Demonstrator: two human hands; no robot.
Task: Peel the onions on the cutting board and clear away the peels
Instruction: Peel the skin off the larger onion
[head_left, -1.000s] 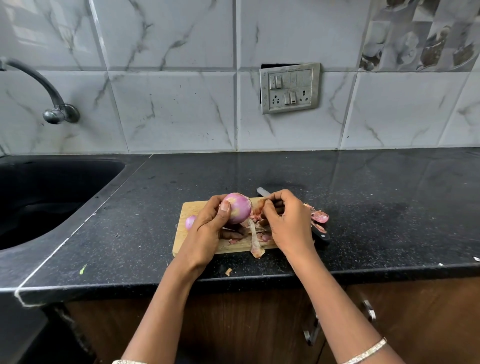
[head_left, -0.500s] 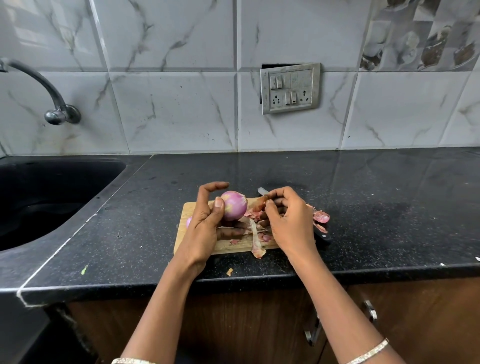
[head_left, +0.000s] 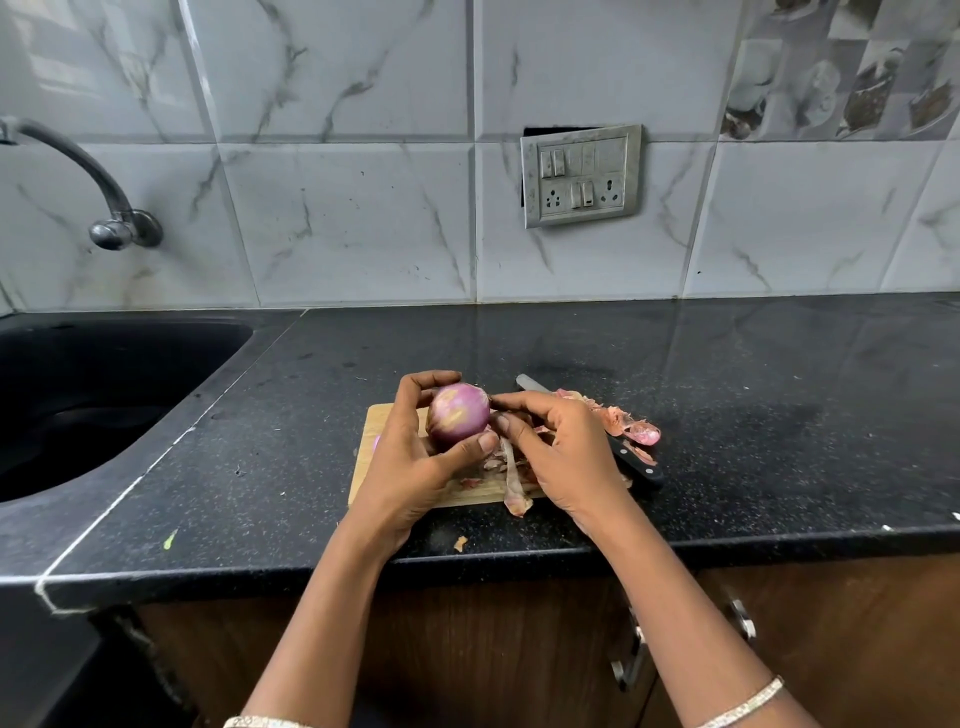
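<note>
**A:** What carries everything?

**B:** A black speckled desk (head_left: 727, 415), with a dark sink (head_left: 104, 374) set into its left end. A curved metal tap (head_left: 111, 208) comes off the tiled wall above the sink. A grey switch panel (head_left: 581, 175) is fixed to the tiles further right.

**A:** And the cutting board?

**B:** The wooden cutting board (head_left: 384, 418) lies near the desk's front edge, mostly covered by the two hands.

**A:** What are the hands doing?

**B:** The left hand (head_left: 410, 467) grips the onion (head_left: 460, 413). Its fingers curl over the top and far side, and its thumb presses the near side. The right hand (head_left: 566, 457) is curled too. Its forefinger and thumb tips pinch at the onion's right edge. I cannot tell whether they have a flap of skin between them.

**A:** So where is the onion?

**B:** Held up just above the board, between both hands. It is purple with pale patches.

**A:** Any tools?

**B:** A knife (head_left: 636, 464) with a black handle lies slanted past the board's right edge, partly under the right hand.

**A:** And the peels?

**B:** A heap of pinkish peels (head_left: 634, 428) sits on the desk beside the knife. A long peel strip (head_left: 514, 483) hangs over the board's front edge. One small scrap (head_left: 460, 543) lies on the desk nearer the front. A purple sliver (head_left: 376, 442) peeks out by the left hand, too hidden to tell what it is.
</note>
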